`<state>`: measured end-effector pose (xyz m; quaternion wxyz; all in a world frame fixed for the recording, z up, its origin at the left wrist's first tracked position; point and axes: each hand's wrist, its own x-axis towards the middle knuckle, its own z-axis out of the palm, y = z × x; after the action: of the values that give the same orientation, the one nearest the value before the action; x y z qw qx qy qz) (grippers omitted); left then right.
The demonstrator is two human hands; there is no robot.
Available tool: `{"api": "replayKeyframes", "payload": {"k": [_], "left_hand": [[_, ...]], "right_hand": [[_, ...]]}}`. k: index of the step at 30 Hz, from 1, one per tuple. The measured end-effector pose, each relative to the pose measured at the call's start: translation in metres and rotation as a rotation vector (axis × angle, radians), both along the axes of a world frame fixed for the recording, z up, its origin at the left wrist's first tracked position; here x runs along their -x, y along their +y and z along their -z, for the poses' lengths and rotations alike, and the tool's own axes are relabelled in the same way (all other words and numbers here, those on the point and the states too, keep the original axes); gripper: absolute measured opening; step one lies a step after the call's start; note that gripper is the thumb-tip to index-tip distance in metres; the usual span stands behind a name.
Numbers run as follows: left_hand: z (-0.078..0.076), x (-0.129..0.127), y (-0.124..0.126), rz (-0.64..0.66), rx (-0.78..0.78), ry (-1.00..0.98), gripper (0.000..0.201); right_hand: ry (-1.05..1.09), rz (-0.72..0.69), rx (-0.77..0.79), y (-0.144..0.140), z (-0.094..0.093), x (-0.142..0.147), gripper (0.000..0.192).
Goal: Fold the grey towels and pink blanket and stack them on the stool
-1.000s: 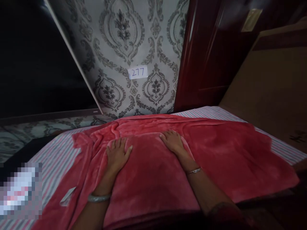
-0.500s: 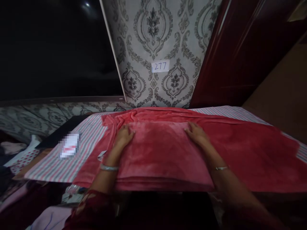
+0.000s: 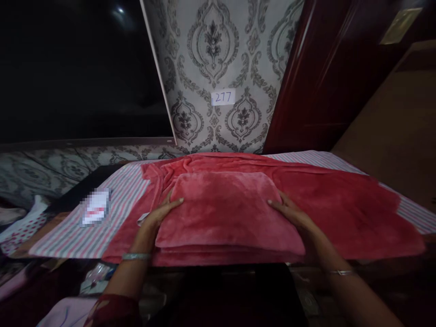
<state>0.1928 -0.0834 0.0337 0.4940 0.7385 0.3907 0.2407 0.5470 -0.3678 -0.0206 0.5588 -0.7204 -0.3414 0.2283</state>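
A folded red plush blanket (image 3: 225,209) lies in front of me, with several layers showing along its near edge. My left hand (image 3: 161,213) grips its left side, thumb on top and the other fingers partly hidden at the edge. On the right side, my right hand (image 3: 289,211) holds it the same way, its fingertips mostly out of sight. Under and around the folded piece spreads more red plush fabric (image 3: 347,204), bunched at the back left. A small white tag (image 3: 143,219) sticks out beside my left wrist.
A striped cloth (image 3: 119,200) covers the table beneath, with a blurred white item (image 3: 96,207) on its left. Behind stand a large dark screen (image 3: 78,72), a patterned wall with a paper label (image 3: 223,96), and a dark red panel (image 3: 316,81). Clothes (image 3: 68,311) are piled at lower left.
Both my hands have come nearer to me, from the far corners of the folded blanket to its sides. The folded piece now looks thicker and its edges rounder.
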Motion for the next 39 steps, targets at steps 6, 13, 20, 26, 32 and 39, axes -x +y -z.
{"api": "replayKeyframes", "payload": {"k": [6, 13, 20, 26, 32, 39], "left_hand": [[0.006, 0.003, 0.001, 0.047, 0.084, -0.151, 0.1], [-0.033, -0.003, 0.016, 0.024, -0.142, -0.166, 0.1], [-0.065, -0.006, 0.046, -0.013, -0.016, -0.293, 0.092], [-0.017, -0.01, 0.053, -0.295, 0.26, -0.113, 0.076], [-0.002, 0.018, 0.041, -0.141, 0.374, -0.225, 0.081], [0.006, 0.021, 0.006, -0.163, 0.139, -0.061, 0.093]], "right_hand": [[0.384, 0.072, -0.033, 0.002, -0.023, 0.019, 0.089], [0.399, 0.024, -0.203, 0.014, -0.068, 0.015, 0.092], [0.384, 0.025, -0.356, 0.056, -0.078, -0.001, 0.088], [0.485, 0.135, -0.1, 0.076, -0.017, -0.006, 0.063], [0.463, 0.034, -0.061, 0.042, -0.007, 0.0, 0.067], [0.254, -0.01, -0.121, 0.029, -0.008, 0.03, 0.094]]}}
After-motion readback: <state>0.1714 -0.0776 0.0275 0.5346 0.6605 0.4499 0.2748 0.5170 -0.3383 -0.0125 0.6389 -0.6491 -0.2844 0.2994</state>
